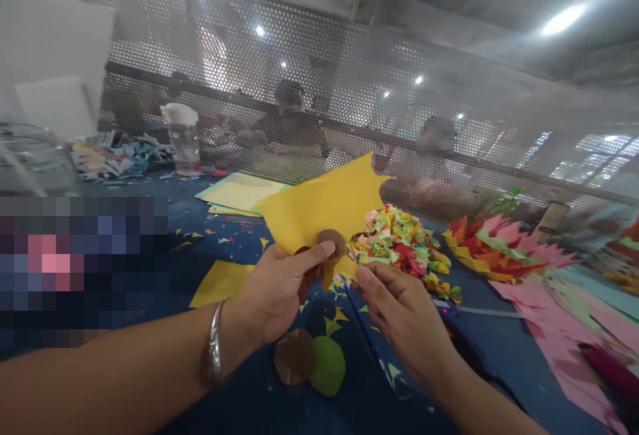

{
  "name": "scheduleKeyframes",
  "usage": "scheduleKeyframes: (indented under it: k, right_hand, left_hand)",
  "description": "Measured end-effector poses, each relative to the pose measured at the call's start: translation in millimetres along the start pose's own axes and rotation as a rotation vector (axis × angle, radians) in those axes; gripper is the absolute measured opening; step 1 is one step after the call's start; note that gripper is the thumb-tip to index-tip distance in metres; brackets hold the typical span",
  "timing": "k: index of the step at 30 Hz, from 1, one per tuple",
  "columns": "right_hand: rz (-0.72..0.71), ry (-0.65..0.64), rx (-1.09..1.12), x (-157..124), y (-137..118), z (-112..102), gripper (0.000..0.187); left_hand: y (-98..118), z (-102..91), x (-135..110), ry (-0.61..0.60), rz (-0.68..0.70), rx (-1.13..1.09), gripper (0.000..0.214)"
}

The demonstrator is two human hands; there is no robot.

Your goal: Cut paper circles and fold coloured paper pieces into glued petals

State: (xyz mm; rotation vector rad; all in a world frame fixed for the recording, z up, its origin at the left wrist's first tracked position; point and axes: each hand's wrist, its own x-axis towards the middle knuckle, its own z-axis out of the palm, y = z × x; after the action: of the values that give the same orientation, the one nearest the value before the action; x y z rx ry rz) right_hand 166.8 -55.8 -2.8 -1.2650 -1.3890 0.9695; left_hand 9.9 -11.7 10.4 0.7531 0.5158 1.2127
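Above the blue counter (259,395), your left hand (279,289) pinches the yellow paper (324,205) and a brown disc (332,241); keep that thumb firm. Your right hand (404,318) closes on what seems a blue pen (369,338); steady it.

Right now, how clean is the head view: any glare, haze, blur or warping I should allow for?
Head view: ceiling lamp flares at top right, and haze washes out the perforated screen and everything behind it. The yellow paper and both hands, left hand and right hand, are fairly sharp. The edges bend and the horizon tilts. A pixelated patch covers the left side.
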Motion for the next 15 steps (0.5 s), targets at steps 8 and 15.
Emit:
scheduleKeyframes:
  k: [8, 15]
  right_hand:
    - [0.002, -0.011, 0.048, 0.1, -2.3, -1.7, 0.044]
    - [0.033, 0.005, 0.102, -1.3, -3.7, -1.3, 0.043]
  left_hand:
    - [-7.4, 0.6, -3.9, -0.138, -0.032, 0.008, 0.014]
    - [-6.9, 1.8, -2.8, -0.148, -0.038, -0.004, 0.012]
